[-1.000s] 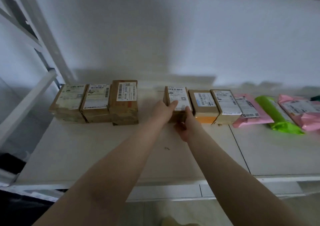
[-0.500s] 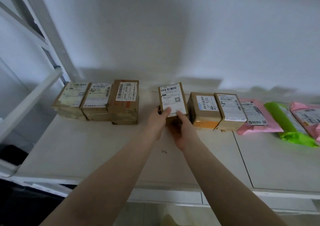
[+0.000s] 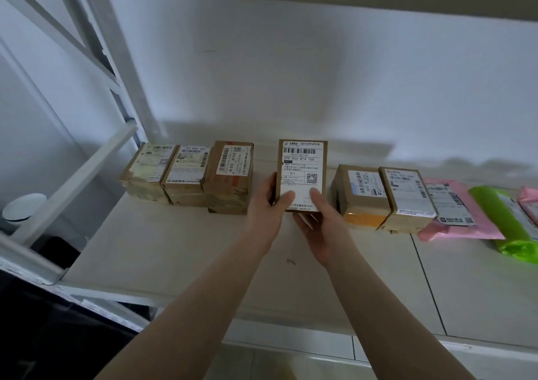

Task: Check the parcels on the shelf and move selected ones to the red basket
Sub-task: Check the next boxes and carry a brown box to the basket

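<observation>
I now hold the small cardboard parcel (image 3: 301, 172) lifted off the shelf (image 3: 174, 251) and tipped upright, its label facing me, where a second ago it lay flat in the row. My left hand (image 3: 269, 204) and right hand (image 3: 317, 219) grip its lower edge.

A white round container (image 3: 21, 210) sits low at left, behind the white slanted frame bars (image 3: 72, 181).
</observation>
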